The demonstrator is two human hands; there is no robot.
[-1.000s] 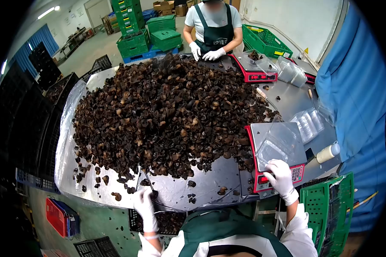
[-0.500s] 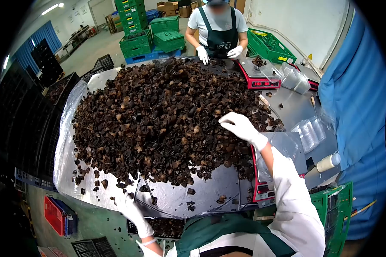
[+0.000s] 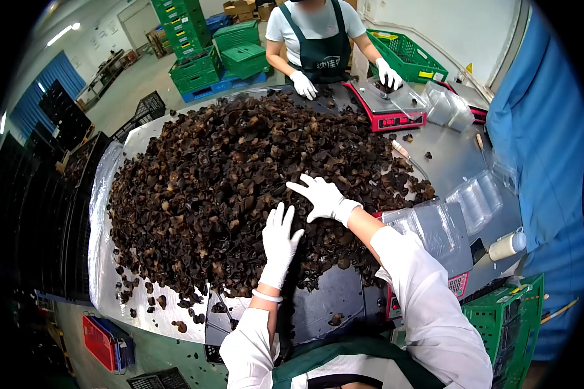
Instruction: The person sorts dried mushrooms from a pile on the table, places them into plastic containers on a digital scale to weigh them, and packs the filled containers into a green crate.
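Your left hand (image 3: 277,249) has swung in from the near edge of the table (image 3: 334,288), joining your right hand (image 3: 326,199) over the dark heap (image 3: 195,188), fingers apart; contact is unclear.

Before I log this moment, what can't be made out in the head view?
Head view:
Left hand and right hand: their backs hide the palms.
Near scale: readout largely behind the right sleeve.
Far scale: digits too small to read.
Co-worker's head: cut off by the top edge.
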